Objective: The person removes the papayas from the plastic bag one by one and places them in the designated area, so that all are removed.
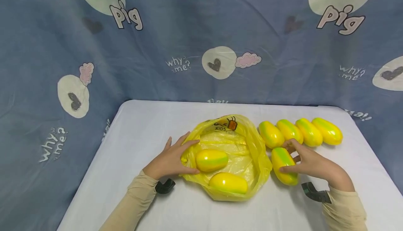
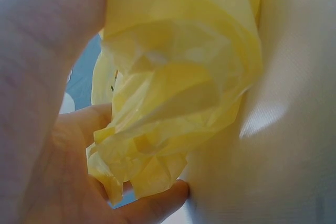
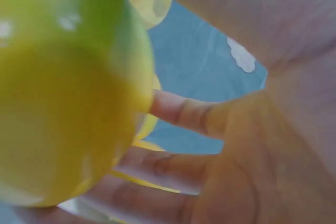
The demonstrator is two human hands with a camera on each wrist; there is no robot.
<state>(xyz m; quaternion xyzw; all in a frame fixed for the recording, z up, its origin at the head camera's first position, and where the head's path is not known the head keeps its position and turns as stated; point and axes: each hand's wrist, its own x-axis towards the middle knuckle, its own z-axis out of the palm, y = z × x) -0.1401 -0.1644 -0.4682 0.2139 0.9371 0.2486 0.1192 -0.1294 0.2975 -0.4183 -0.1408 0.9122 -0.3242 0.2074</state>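
A thin yellow plastic bag (image 1: 256, 143) lies with its mouth spread wide, and two glossy yellow-and-green mangoes, one upper (image 1: 211, 160) and one lower (image 1: 228, 183), rest inside it. My left hand (image 1: 171, 159) touches the bag's left rim, thumb and fingers spread apart. In the left wrist view, crumpled yellow plastic (image 2: 157, 108) sits between that thumb and the fingers. Just right of the bag, my right hand (image 1: 310, 161) grips another mango (image 1: 283, 166), thumb on its near side and fingers on its far side. That mango (image 3: 68, 98) fills the left of the right wrist view.
Several more mangoes (image 1: 310, 132) stand in a row behind my right hand, close to the bag's right side. Everything lies on a white-covered table (image 1: 138, 126). A blue printed curtain (image 1: 176, 87) hangs behind and beside the table.
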